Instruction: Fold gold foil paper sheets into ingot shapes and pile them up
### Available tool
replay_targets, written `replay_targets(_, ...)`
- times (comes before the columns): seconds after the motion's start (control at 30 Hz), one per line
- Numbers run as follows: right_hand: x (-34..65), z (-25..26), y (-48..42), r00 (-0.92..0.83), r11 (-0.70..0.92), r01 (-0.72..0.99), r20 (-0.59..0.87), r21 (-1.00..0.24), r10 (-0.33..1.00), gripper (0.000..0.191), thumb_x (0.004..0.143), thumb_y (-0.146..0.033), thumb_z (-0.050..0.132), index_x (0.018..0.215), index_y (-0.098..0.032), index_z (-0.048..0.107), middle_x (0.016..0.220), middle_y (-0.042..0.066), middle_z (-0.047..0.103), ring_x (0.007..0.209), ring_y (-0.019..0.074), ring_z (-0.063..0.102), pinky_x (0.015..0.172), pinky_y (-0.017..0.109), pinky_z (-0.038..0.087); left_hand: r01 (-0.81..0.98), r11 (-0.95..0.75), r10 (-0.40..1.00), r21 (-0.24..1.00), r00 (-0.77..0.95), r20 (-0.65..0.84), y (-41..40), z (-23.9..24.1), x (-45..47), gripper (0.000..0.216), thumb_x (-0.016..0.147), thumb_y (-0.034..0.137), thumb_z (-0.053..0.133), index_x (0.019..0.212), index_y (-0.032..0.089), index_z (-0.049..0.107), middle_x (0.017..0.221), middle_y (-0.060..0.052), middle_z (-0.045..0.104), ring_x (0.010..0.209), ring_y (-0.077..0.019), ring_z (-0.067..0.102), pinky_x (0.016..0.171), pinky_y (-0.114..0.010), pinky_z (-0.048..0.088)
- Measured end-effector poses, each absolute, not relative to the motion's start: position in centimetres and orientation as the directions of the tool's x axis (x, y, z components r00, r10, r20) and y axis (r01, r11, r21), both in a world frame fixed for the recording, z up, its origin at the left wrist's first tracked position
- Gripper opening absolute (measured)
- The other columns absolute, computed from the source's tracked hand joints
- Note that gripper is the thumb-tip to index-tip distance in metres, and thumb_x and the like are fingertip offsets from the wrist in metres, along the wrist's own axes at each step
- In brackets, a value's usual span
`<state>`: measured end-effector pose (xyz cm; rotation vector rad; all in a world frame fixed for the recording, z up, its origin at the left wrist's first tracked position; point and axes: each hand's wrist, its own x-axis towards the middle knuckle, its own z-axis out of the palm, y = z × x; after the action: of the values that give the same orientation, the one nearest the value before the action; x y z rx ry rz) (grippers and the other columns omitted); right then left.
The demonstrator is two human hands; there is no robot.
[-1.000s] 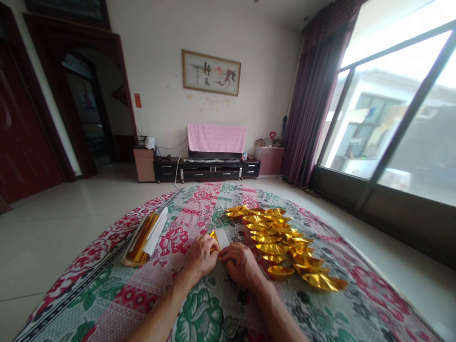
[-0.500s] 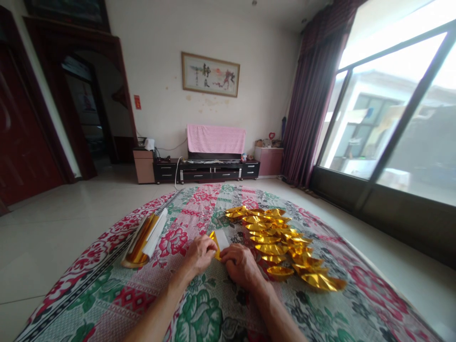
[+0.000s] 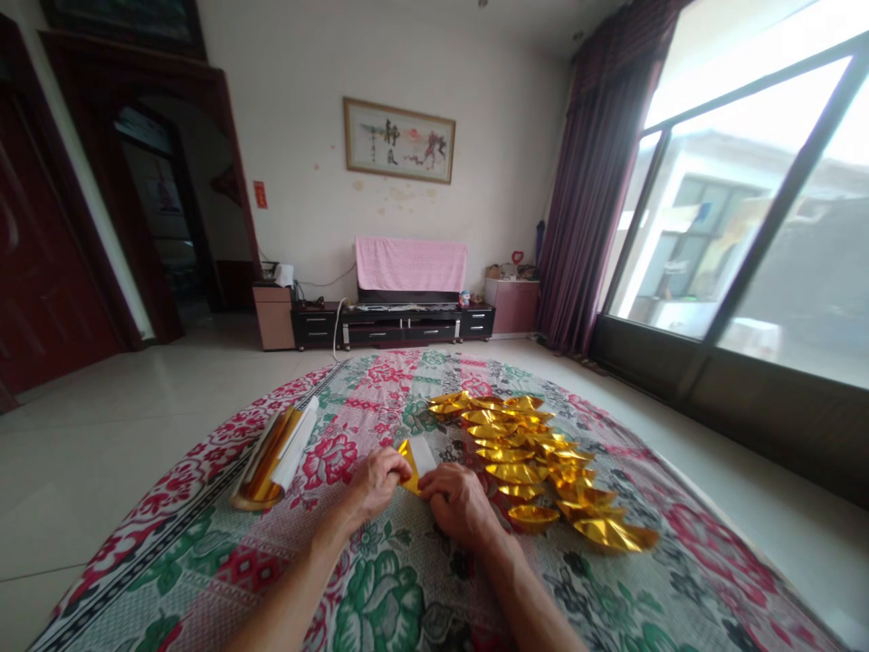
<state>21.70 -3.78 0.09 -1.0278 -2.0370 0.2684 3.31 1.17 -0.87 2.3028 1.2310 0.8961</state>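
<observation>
Between my hands lies a sheet of gold foil paper (image 3: 410,464), partly folded, with its white back showing at the upper right. My left hand (image 3: 377,480) pinches the sheet's left edge, fingers closed. At its lower right corner, my right hand (image 3: 459,503) grips the paper with curled fingers, the fingertips partly hidden. Just right of my right hand stand folded gold paper ingots (image 3: 517,474) in uneven rows. On the left lies a curled stack of gold and white paper sheets (image 3: 277,457).
A flowered cloth (image 3: 380,598) in red, green and grey covers the round table. Beyond its far edge stands a low black cabinet (image 3: 407,328) with a pink cloth (image 3: 411,264) above it. A large window (image 3: 740,244) is on the right.
My left hand has shifted slightly left and down, and more of the gold side of the sheet shows. The right hand stays almost where it was.
</observation>
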Motion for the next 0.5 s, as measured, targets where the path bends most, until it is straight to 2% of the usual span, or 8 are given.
replay_targets(0.13,21.7,0.2,-3.8,-0.327,0.642,0.572,0.577,-0.510,0.749,0.029,0.064,-0.005,0.044,0.064,-0.022,0.068,0.079,-0.001,0.070,0.073,0.0113,0.062,0.080,0.025,0.045,0.595,-0.533,0.846,0.602,0.403,0.350,1.0,-0.6,3.4,0.026,0.071,0.007,0.042,0.074,0.020,0.065,0.082,-0.001,0.064,0.083,-0.0135,0.055,0.080,-0.025,0.041)
replay_targets(0.3,21.6,0.3,-3.9,-0.330,0.643,0.571,0.575,-0.510,0.749,0.030,0.063,-0.005,0.045,0.064,-0.023,0.068,0.078,-0.001,0.070,0.073,0.0119,0.062,0.080,0.025,0.045,0.664,-0.515,0.854,0.542,0.344,0.390,-0.1,-0.1,4.2,0.007,0.071,0.023,0.055,0.070,0.019,0.062,0.077,-0.002,0.060,0.080,-0.0161,0.054,0.077,-0.028,0.041)
replay_targets(0.5,21.6,0.4,-3.9,-0.342,0.649,0.564,0.571,-0.511,0.746,0.030,0.063,-0.004,0.044,0.063,-0.022,0.068,0.079,-0.001,0.070,0.073,0.0113,0.061,0.079,0.025,0.044,0.708,-0.512,0.846,0.485,0.317,0.429,-0.1,-0.8,4.8,0.010,0.069,0.028,0.060,0.070,0.019,0.058,0.075,-0.002,0.057,0.077,-0.0163,0.052,0.074,-0.029,0.040)
